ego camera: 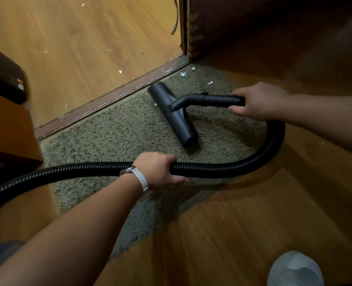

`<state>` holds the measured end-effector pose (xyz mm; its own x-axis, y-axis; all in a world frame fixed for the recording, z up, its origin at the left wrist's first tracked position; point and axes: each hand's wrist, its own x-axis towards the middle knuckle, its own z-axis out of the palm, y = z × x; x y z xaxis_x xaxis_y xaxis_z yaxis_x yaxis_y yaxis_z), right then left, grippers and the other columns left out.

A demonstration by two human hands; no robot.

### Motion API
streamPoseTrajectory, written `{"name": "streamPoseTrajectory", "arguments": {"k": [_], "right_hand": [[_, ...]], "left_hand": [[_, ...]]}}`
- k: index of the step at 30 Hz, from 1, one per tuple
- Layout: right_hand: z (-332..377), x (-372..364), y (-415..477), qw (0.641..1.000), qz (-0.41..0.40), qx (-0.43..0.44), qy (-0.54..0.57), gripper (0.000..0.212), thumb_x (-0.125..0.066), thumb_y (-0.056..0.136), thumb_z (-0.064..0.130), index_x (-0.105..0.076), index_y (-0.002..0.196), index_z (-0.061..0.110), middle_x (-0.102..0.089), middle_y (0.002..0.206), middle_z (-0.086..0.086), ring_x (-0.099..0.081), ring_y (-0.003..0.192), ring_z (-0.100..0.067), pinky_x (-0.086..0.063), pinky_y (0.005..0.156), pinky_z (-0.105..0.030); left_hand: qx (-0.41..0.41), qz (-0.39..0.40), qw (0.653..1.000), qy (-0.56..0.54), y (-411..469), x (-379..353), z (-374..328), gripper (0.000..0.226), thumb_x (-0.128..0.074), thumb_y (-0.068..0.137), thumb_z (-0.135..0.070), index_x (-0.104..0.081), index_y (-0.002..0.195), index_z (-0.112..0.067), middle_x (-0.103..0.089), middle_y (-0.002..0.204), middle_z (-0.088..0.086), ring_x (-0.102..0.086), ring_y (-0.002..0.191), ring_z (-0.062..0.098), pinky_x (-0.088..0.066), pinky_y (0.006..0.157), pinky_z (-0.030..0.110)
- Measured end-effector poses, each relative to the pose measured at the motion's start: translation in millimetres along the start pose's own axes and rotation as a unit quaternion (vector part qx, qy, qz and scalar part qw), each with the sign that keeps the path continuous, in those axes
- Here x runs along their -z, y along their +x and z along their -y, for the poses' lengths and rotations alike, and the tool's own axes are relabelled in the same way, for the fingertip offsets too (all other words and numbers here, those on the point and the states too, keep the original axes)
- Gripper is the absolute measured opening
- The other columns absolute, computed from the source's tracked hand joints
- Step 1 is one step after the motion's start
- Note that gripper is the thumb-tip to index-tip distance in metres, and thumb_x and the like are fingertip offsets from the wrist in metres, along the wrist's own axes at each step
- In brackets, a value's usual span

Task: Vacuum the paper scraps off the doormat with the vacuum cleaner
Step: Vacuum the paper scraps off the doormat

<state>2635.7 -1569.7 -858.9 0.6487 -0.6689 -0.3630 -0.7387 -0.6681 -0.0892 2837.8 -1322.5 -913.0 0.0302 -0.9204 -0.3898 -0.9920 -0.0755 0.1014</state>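
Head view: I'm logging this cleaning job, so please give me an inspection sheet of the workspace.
Surface: olive shaggy doormat on a wooden floor, lying against a threshold strip.
Job's things: black floor nozzle rests on the mat; ribbed hose loops across the mat's near side; paper scraps lie at the mat's far corner, one beside the nozzle.
Clutter: more white scraps on the floor past the threshold.
Hands: right hand grips the tube behind the nozzle; left hand, wearing a wristwatch, grips the hose.
Cables: nothing seen.
Surroundings: dark wooden panel at far right; dark blurred object at left.
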Motion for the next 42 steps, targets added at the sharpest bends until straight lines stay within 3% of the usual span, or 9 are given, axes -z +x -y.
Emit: {"name": "streamPoseTrajectory", "arguments": {"k": [3, 8, 19, 24, 33, 42], "right_hand": [[-18.9, 4.4, -1.3, 0.998, -0.020, -0.058, 0.022, 0.036, -0.052, 0.096, 0.053, -0.058, 0.122, 0.029, -0.060, 0.080, -0.002, -0.057, 0.066, -0.020, -0.044, 0.053, -0.031], [-39.6, 7.5, 2.6, 0.991, -0.032, -0.110, 0.063, 0.039, -0.052, 0.097, 0.051, -0.060, 0.122, 0.023, -0.059, 0.084, -0.006, -0.057, 0.073, -0.024, -0.047, 0.061, -0.035], [-65.9, -5.6, 6.9, 0.985, -0.014, -0.160, 0.067, 0.041, -0.053, 0.096, 0.052, -0.061, 0.119, 0.019, -0.058, 0.083, -0.008, -0.056, 0.070, -0.025, -0.044, 0.057, -0.033], [-58.6, -5.7, 7.9, 0.988, -0.009, -0.138, 0.066, 0.041, -0.053, 0.096, 0.052, -0.061, 0.121, 0.021, -0.058, 0.085, -0.006, -0.057, 0.075, -0.025, -0.045, 0.059, -0.033], [-3.6, -0.9, 22.6, 0.998, 0.004, -0.056, 0.006, 0.035, -0.052, 0.095, 0.054, -0.058, 0.121, 0.031, -0.058, 0.082, -0.002, -0.057, 0.069, -0.020, -0.042, 0.053, -0.030], [52.1, -3.8, 32.1, 0.997, 0.005, 0.049, -0.053, 0.021, -0.052, 0.094, 0.053, -0.056, 0.100, 0.033, -0.057, 0.077, 0.002, -0.055, 0.065, -0.018, -0.044, 0.053, -0.030]], "left_hand": [[0.016, -0.011, 1.000, -0.017, 7.2, 3.6, -0.2, 0.058, -0.048, 0.075, -0.085, -0.052, 0.086, -0.028, -0.056, 0.072, -0.009, -0.056, 0.069, 0.017, -0.050, 0.064, 0.028], [0.035, -0.022, 0.999, -0.027, 18.9, 7.3, -0.2, 0.058, -0.048, 0.074, -0.085, -0.050, 0.081, -0.028, -0.055, 0.070, -0.010, -0.054, 0.068, 0.017, -0.040, 0.060, 0.027], [0.039, -0.018, 0.998, -0.051, 31.0, 4.2, -9.3, 0.062, -0.047, 0.072, -0.087, -0.055, 0.085, -0.027, -0.058, 0.070, -0.010, -0.056, 0.066, 0.015, -0.045, 0.058, 0.027], [0.028, -0.009, 0.999, -0.032, 31.3, 5.0, -11.6, 0.058, -0.048, 0.073, -0.086, -0.051, 0.083, -0.028, -0.050, 0.065, -0.012, -0.053, 0.064, 0.015, -0.043, 0.058, 0.027], [0.008, 0.004, 1.000, -0.003, 18.7, 7.7, -1.8, 0.060, -0.046, 0.072, -0.088, -0.050, 0.083, -0.028, -0.052, 0.065, -0.011, -0.055, 0.064, 0.015, -0.054, 0.062, 0.030], [0.004, 0.033, 0.999, 0.010, -5.9, 1.6, 10.5, 0.060, -0.046, 0.074, -0.086, -0.055, 0.090, -0.029, -0.051, 0.066, -0.013, -0.055, 0.065, 0.013, -0.047, 0.061, 0.027]]}}
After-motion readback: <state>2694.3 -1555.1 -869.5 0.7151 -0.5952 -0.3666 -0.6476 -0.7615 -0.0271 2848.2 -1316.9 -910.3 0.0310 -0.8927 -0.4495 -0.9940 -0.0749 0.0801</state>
